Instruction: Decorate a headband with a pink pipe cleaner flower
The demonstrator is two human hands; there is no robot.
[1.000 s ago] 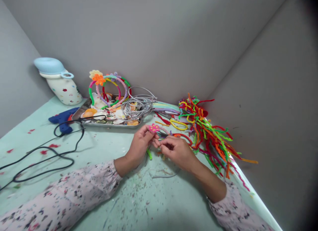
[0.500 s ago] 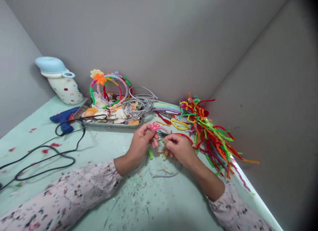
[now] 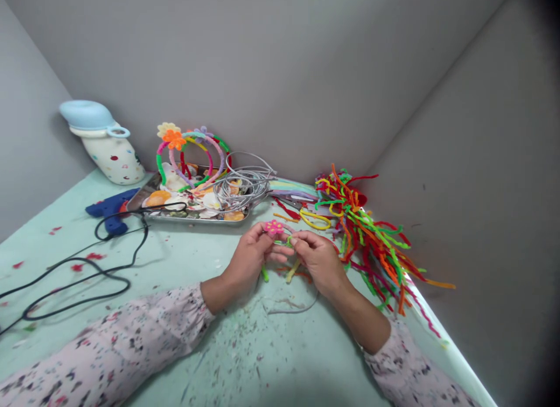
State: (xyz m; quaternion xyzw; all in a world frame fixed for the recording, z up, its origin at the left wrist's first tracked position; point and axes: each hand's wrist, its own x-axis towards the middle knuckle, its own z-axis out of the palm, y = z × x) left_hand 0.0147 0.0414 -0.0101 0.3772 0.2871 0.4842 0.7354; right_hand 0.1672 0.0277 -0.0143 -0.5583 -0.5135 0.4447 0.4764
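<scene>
Between thumb and fingers, my left hand [image 3: 258, 246] holds a pink flower [image 3: 273, 227] with small yellow spots, near the middle of the view. Close beside it on the right, my right hand [image 3: 312, 249] pinches a small bright green fuzzy piece [image 3: 289, 241]. The two hands nearly touch. Short green [image 3: 265, 273] and pale yellow [image 3: 292, 272] fuzzy ends show below the fingers. A thin grey wire [image 3: 293, 311] curves on the table just below my right hand. How these pieces join is hidden by the fingers.
Finished fuzzy rings with flowers [image 3: 175, 140] stand on a cluttered metal tray [image 3: 196, 221], beside coiled grey wire [image 3: 245, 188]. A blue glue gun [image 3: 112, 211] with black cable and a white bottle [image 3: 114, 156] are left. Colourful pipe cleaners [image 3: 371, 238] lie right.
The dark scissor-like blades between my hands no longer show. My left fingers have spread slightly to the right, and the green piece at my right fingertips shows more clearly.
</scene>
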